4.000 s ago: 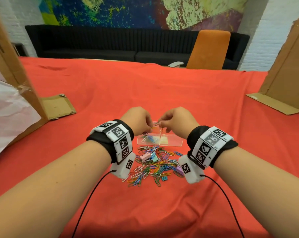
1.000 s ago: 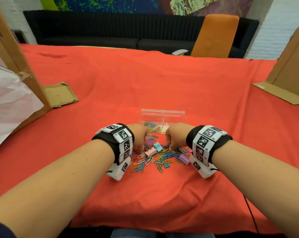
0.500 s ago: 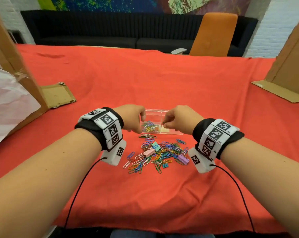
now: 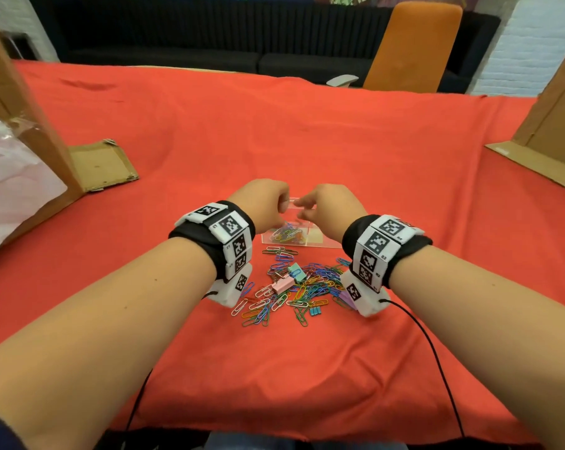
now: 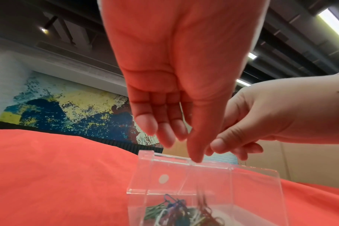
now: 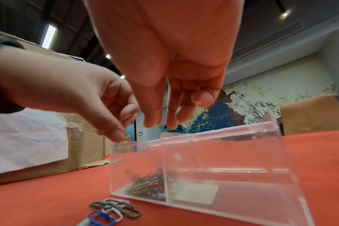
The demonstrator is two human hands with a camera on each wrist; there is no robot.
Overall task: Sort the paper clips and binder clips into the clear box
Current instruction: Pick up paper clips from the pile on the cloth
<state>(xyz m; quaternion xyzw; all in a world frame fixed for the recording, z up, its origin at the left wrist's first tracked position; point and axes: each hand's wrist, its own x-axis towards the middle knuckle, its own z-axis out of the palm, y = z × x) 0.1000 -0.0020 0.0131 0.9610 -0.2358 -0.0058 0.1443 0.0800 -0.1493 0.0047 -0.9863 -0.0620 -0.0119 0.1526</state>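
The clear box (image 4: 323,243) stands on the red cloth just beyond a pile of coloured paper clips (image 4: 294,287). Its left compartment holds paper clips (image 6: 147,182); the right one shows only a pale flat square (image 6: 195,194). In the pile lie a pink binder clip (image 4: 282,285), a mint one (image 4: 295,271) and a small blue one (image 4: 314,310). Both hands hover over the box's left half. My left hand (image 5: 180,145) points its fingers down with nothing between them. My right hand (image 6: 161,123) does the same. Blurred clips (image 5: 201,198) fall inside the box (image 5: 242,183).
A cardboard box with white paper (image 4: 18,177) stands at the left, with a loose cardboard flap (image 4: 102,165) beside it. Another cardboard box (image 4: 554,131) is at the right. An orange chair (image 4: 411,43) and a black sofa are beyond the table. Wrist cables trail toward the near edge.
Both hands rose from the pile on the cloth to the box and now hang over its left compartment. Their fingers have loosened and clips are dropping in.
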